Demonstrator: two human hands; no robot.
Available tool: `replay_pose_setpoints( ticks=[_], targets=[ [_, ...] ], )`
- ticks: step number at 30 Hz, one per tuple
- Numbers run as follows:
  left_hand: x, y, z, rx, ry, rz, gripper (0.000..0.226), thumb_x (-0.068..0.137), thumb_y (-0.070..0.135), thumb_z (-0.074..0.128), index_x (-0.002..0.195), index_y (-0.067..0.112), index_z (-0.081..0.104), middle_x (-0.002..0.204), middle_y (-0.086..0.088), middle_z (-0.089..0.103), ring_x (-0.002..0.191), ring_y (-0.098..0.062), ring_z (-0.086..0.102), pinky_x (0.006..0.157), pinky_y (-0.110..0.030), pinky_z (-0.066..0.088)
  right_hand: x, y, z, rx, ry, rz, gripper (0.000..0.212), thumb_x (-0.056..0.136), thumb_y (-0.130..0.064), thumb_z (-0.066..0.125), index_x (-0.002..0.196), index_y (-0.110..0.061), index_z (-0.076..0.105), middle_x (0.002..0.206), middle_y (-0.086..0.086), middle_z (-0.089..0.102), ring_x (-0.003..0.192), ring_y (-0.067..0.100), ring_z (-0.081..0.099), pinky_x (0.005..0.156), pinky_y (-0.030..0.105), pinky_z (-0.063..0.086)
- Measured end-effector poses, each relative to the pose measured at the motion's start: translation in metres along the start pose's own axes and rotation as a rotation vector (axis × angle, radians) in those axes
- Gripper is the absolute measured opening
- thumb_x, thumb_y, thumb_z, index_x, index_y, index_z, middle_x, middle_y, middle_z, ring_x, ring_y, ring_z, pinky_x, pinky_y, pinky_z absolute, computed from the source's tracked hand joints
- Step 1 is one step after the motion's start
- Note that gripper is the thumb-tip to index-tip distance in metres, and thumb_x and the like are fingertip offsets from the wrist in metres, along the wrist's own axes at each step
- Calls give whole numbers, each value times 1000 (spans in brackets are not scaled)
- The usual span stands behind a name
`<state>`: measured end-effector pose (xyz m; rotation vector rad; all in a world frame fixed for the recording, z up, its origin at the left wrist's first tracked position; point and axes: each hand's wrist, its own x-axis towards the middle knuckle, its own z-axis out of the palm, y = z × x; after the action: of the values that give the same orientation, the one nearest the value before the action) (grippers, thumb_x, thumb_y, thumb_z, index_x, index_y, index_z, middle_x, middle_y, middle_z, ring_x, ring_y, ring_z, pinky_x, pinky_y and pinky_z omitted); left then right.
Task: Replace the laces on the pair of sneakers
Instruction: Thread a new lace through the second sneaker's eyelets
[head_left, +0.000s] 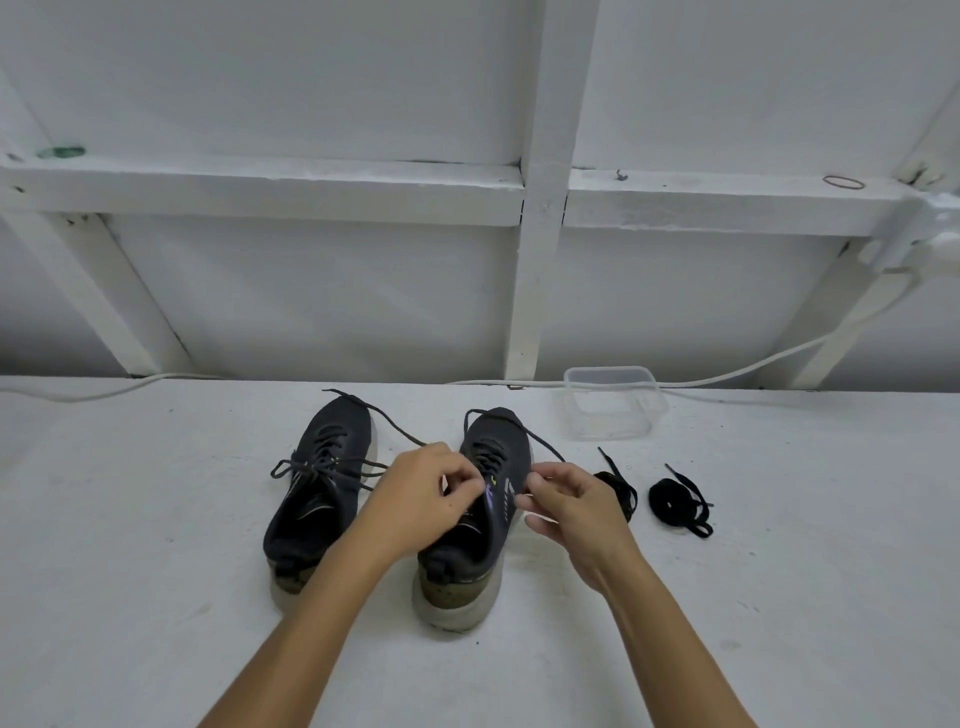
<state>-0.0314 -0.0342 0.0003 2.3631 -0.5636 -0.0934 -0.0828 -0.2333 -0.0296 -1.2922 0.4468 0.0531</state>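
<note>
Two dark sneakers stand side by side on a white table, toes pointing away from me. The left sneaker (317, 493) has its lace tied in a loose bow. Over the right sneaker (480, 525), my left hand (421, 493) pinches one end of the untied dark lace (395, 428), which runs back across the table. My right hand (569, 501) pinches the other end at the shoe's right side. Two coiled black laces lie to the right, one (618, 491) by my right hand and one (678, 504) farther out.
A clear plastic container (613, 402) stands behind the right sneaker near the wall. A white cable (779, 358) runs along the table's back edge. White wall beams (535, 208) rise behind the table.
</note>
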Motion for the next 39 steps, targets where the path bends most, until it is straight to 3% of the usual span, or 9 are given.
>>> replay_pose_setpoints(
  ticks=[4, 7, 11, 15, 18, 24, 27, 33, 39],
  targets=[
    [-1, -6, 8, 92, 33, -17, 8, 91, 36, 68, 97, 33, 73, 85, 12, 52, 71, -2, 51, 68, -21, 39, -5, 5, 6, -4, -49, -47, 26, 85, 2, 77, 107, -7, 68, 91, 10, 74, 90, 25, 75, 72, 32, 61],
    [0, -10, 10, 93, -4, 23, 20, 89, 34, 72, 108, 36, 74, 86, 16, 47, 73, 1, 50, 66, -10, 32, -5, 9, 7, -92, -55, -86, 17, 89, 3, 72, 103, -6, 69, 89, 8, 74, 89, 26, 76, 74, 35, 62],
    [2, -14, 8, 84, -57, 56, 33, 83, 36, 78, 114, 45, 72, 88, 14, 48, 76, 1, 49, 71, -16, 37, -5, 11, 11, -154, -48, -157, 13, 88, 5, 71, 96, -6, 70, 90, 8, 75, 84, 23, 76, 72, 30, 60],
    [5, -14, 9, 100, -37, 82, 22, 85, 39, 76, 107, 43, 75, 87, 11, 50, 73, -2, 48, 74, -25, 43, -2, 11, 11, -129, -40, -172, 18, 83, 6, 76, 97, -4, 70, 92, 7, 77, 83, 19, 74, 73, 28, 59],
    [4, -12, 17, 66, 14, 103, 17, 85, 38, 75, 102, 40, 76, 83, 13, 48, 72, -1, 49, 71, -24, 42, 0, 8, 9, -155, -11, -188, 15, 86, 5, 74, 94, -7, 70, 90, 9, 77, 83, 21, 74, 71, 27, 58],
    [0, -8, 30, 6, 118, 115, 14, 82, 30, 80, 96, 27, 79, 83, 13, 50, 74, -7, 53, 72, -22, 43, 3, 3, 6, -532, 21, -336, 23, 87, -2, 71, 82, -24, 68, 82, -5, 73, 79, 16, 71, 77, 39, 62],
    [-3, -8, 31, -11, 145, 109, 11, 82, 25, 81, 93, 25, 80, 82, 8, 52, 73, -9, 53, 70, -14, 38, 2, 3, 8, -677, -4, -402, 29, 88, -3, 68, 80, -31, 65, 82, -12, 70, 81, 10, 68, 79, 39, 60],
    [-4, -5, 31, -28, 156, 95, 12, 82, 24, 81, 93, 24, 80, 84, 6, 54, 73, -10, 54, 71, -20, 43, 1, 2, 11, -652, 15, -384, 32, 87, -5, 69, 81, -36, 64, 81, -10, 71, 79, 11, 68, 80, 41, 60],
    [-3, -5, 33, -25, 178, 104, 13, 81, 23, 81, 94, 23, 80, 83, 5, 55, 73, -11, 55, 70, -19, 42, 0, -2, 12, -617, -2, -357, 24, 87, -3, 70, 81, -25, 66, 80, -3, 72, 79, 16, 69, 80, 45, 60]
  ],
)
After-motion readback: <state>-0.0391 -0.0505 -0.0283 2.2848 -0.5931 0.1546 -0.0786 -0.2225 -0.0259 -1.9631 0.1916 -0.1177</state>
